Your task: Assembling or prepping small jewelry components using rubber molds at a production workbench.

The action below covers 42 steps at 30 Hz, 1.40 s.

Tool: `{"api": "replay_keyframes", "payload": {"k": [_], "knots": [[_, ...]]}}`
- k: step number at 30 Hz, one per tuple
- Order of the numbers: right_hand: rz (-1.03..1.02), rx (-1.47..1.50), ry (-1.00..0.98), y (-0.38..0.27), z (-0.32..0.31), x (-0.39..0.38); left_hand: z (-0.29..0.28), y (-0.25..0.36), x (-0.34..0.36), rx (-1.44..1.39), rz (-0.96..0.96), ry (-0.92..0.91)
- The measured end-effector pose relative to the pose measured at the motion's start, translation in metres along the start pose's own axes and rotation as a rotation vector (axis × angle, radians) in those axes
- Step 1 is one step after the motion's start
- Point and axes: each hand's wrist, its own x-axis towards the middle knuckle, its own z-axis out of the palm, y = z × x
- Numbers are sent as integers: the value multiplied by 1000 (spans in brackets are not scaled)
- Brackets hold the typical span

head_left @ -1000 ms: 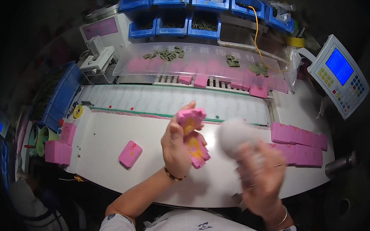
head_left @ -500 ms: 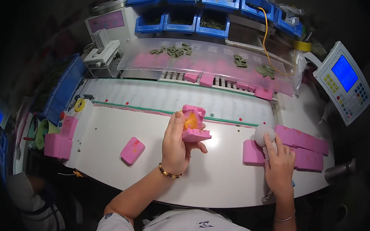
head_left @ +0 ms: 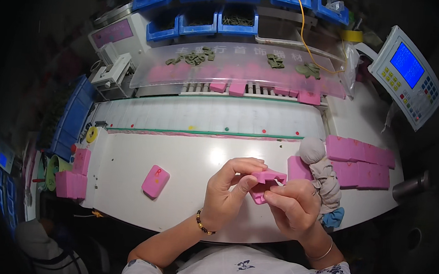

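Note:
My left hand (head_left: 225, 196) grips a split pink rubber mould (head_left: 270, 175), with its dark hollow partly visible. My right hand (head_left: 296, 206) has its fingers pinched on the same mould from the right, just above the white worktop (head_left: 119, 186). Whether anything else is between those fingers is hidden. Right behind my right hand lies a round grey pad (head_left: 311, 150) with a beige cloth (head_left: 330, 188) and a blue cloth (head_left: 332, 217) trailing toward me. A single pink block (head_left: 155, 182) with a red mark lies left of my hands.
Pink blocks (head_left: 359, 172) form rows at right, below a keypad panel (head_left: 406, 66). A conveyor strip (head_left: 205, 115), clear sheet with green pieces (head_left: 194, 59) and blue bins (head_left: 197, 22) lie behind. A blue crate (head_left: 68, 116) is at left; someone's grey sleeve (head_left: 44, 247) shows lower left.
My right hand has let go of the grey pad and moved left onto the mould. My left hand has moved lower and turned the mould, so the yellow inside no longer shows.

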Motion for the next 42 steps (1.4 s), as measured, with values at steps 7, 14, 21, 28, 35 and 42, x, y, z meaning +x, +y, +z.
{"api": "replay_keyframes", "payload": {"k": [7, 14, 21, 28, 35, 42], "knots": [[139, -57, 47, 5, -10, 5, 3, -1, -5, -36, -41, -106], [710, 890, -97, 9, -10, 2, 1, 11, -14, -93, -114, -68], [863, 1313, -70, 12, -9, -5, 5, 18, -7, -257, -221, -96], [706, 724, -33, 15, 11, -4, 5, 17, 7, -132, -233, 64], [652, 417, 136, 39, 9, 9, -1, 8, 12, 515, 149, 76], [852, 609, -197, 20, 11, 11, -16, 5, 9, 671, 132, -32]]}}
